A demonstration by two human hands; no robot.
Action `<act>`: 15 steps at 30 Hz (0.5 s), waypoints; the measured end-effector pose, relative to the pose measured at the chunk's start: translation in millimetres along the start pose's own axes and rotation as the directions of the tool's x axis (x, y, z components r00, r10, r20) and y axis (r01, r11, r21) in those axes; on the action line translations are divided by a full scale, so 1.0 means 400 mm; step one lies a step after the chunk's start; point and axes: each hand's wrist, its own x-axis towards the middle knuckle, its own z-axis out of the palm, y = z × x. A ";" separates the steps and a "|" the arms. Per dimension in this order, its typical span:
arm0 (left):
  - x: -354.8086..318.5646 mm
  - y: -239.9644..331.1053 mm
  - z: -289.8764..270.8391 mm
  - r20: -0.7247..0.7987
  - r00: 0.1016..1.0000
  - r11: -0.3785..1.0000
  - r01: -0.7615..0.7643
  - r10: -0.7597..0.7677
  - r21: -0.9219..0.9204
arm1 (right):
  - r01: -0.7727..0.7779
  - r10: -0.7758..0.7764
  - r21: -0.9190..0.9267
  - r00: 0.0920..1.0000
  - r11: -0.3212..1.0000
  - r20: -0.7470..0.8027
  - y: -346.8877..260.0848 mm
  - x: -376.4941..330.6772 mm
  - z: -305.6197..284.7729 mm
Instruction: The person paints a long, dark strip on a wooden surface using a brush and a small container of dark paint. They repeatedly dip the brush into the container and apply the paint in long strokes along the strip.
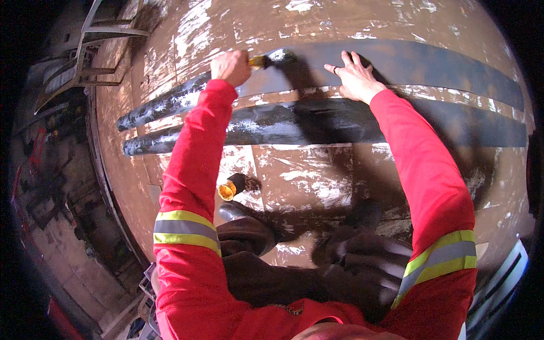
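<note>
Gripping a yellow-handled brush (266,60), our left hand (230,67) presses its bristles on the upper dark strip (430,65). Our right hand (354,76) lies flat, fingers spread, just beside it on that strip.

Warm, fairly bright light hits your table (317,170) from above, throwing glare off its wet brown surface; your own shadow falls dark below your right grip (356,76). Fisheye bending curves the edges, the corners go black, and the left side is dim
</note>
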 end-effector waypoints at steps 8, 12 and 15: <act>0.002 -0.098 -0.033 0.130 0.991 0.998 0.038 -0.033 -0.040 | 0.002 -0.002 -0.011 1.000 1.000 0.009 -0.010 -0.002 -0.010; -0.052 -0.261 0.043 0.074 0.991 0.978 0.099 -0.115 0.185 | 0.035 -0.035 -0.028 0.999 0.999 -0.029 -0.018 0.002 -0.010; -0.064 -0.241 -0.020 0.079 0.993 0.967 0.060 -0.082 0.249 | 0.081 -0.085 -0.065 0.994 0.995 -0.069 -0.012 0.003 0.000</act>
